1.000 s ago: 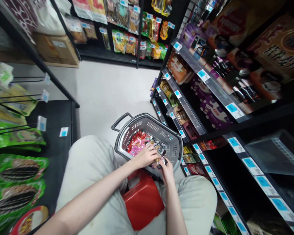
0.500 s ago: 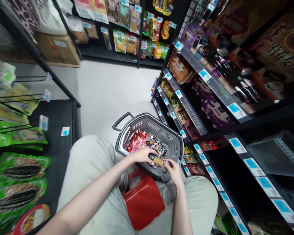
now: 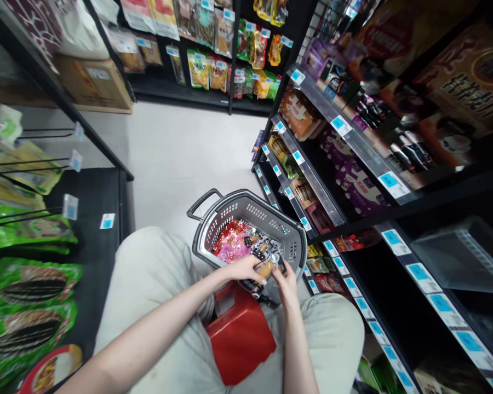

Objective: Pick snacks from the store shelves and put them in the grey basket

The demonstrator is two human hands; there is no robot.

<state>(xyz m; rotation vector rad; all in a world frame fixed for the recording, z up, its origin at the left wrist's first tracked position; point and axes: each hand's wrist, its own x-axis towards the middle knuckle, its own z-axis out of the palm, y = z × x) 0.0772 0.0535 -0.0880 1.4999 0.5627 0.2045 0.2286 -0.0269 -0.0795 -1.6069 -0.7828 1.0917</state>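
Both hands hold one small wrapped snack [image 3: 267,268], tan in the middle with dark ends, over the near side of a grey shopping basket [image 3: 258,207]. My left hand [image 3: 246,268] pinches its left end. At the other end, the fingers of my right hand [image 3: 285,278] are closed on the dark wrapper. Inside the basket lie red and pink packets [image 3: 233,241] on the left and similar black-and-tan wrapped snacks [image 3: 263,245] beside them. The wrapper's print is too small to read.
A red plastic stool or bin [image 3: 241,339] sits between my knees, near the basket. Shelves with price tags [image 3: 340,126] stand close on the right. Green snack bags [image 3: 28,282] fill the left rack. A cardboard box [image 3: 91,82] rests on the floor at the far left.
The snack has turned in my fingers, its right end now tilted upward. My right hand has shifted slightly left and up, and my left hand has come closer to it.
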